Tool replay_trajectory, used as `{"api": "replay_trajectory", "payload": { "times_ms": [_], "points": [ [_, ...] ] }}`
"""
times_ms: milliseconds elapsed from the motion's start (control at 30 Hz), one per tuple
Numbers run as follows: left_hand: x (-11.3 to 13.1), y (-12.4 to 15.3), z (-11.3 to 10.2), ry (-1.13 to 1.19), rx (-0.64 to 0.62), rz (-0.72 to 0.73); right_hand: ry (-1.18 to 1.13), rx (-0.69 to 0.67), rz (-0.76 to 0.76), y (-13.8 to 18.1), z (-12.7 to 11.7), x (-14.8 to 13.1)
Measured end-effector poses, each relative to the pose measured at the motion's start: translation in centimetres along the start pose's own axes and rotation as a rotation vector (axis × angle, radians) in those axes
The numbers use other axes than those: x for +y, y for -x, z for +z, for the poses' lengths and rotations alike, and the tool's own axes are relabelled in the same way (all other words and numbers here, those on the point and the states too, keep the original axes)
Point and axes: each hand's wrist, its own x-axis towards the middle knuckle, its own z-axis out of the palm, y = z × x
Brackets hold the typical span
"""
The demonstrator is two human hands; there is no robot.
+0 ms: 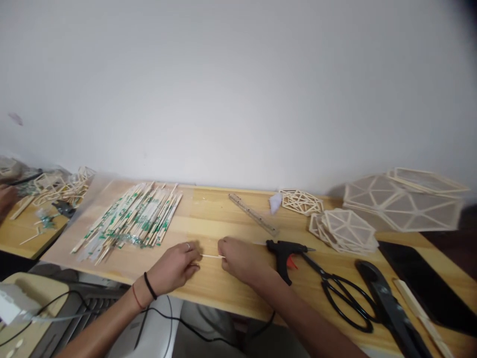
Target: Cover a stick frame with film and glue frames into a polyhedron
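Observation:
My left hand (175,267) and my right hand (240,259) hover low over the wooden table (208,219) near its front edge, each pinching one end of a short thin wooden stick (211,256) held level between them. The left wrist wears a black band and a red one. A pile of wrapped chopsticks (130,219) lies just beyond the left hand. A black glue gun (285,250) with an orange trigger rests right of the right hand.
Black scissors (341,293) and a black cleaver (387,303) lie at right. A wooden ruler (253,214), flat stick lattices (301,201), stacked hexagonal frames (345,229) and a large faceted frame (402,199) sit behind. Another person's hand (5,198) is at far left.

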Motion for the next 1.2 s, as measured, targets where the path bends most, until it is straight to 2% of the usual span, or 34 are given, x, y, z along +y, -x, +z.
{"api": "replay_trajectory", "payload": {
  "times_ms": [167, 267, 333, 433, 533, 633, 700, 800, 900, 1000, 1100, 1200],
  "points": [
    [-0.7, 0.7, -0.1, 0.050, 0.029, -0.018, -0.091, 0.052, 0.035, 0.2, 0.7, 0.6],
    [0.6, 0.8, 0.2, 0.105, 0.149, -0.108, -0.214, 0.116, 0.032, 0.0, 0.9, 1.5],
    [2.0, 0.3, 0.9, 0.248, 0.256, -0.207, -0.334, 0.147, 0.010, -0.1, 1.0, 2.0],
    [4.1, -1.1, 2.3, 0.646, 0.356, -0.308, -0.506, 0.151, -0.050, -0.1, 1.3, 1.8],
    [5.3, -2.7, 3.3, 0.961, 0.477, -0.379, -0.863, 0.175, -0.111, -0.1, 2.1, 0.9],
    [5.7, -3.6, 3.1, 1.066, 0.568, -0.440, -1.249, 0.260, -0.123, -0.5, 3.0, -0.2],
    [5.3, -3.5, 1.9, 1.015, 0.564, -0.433, -1.319, 0.306, -0.109, -0.7, 3.5, -0.6],
    [3.0, -2.6, -1.9, 0.765, 0.571, -0.410, -1.355, 0.311, -0.095, -0.4, 4.2, -0.6],
    [-1.5, -1.3, -7.1, 0.325, 0.669, -0.524, -1.391, 0.298, -0.090, 0.3, 4.9, -0.3],
    [-6.4, -0.2, -11.4, 0.169, 0.737, -0.639, -1.378, 0.292, -0.071, 1.0, 5.7, -0.2],
    [-9.2, 0.7, -13.0, 0.035, 0.738, -0.676, -1.392, 0.291, -0.055, 1.6, 6.5, -0.2],
    [-9.5, 1.0, -12.0, -0.050, 0.757, -0.611, -1.455, 0.305, -0.043, 1.9, 7.0, 0.3]
  ]
}}
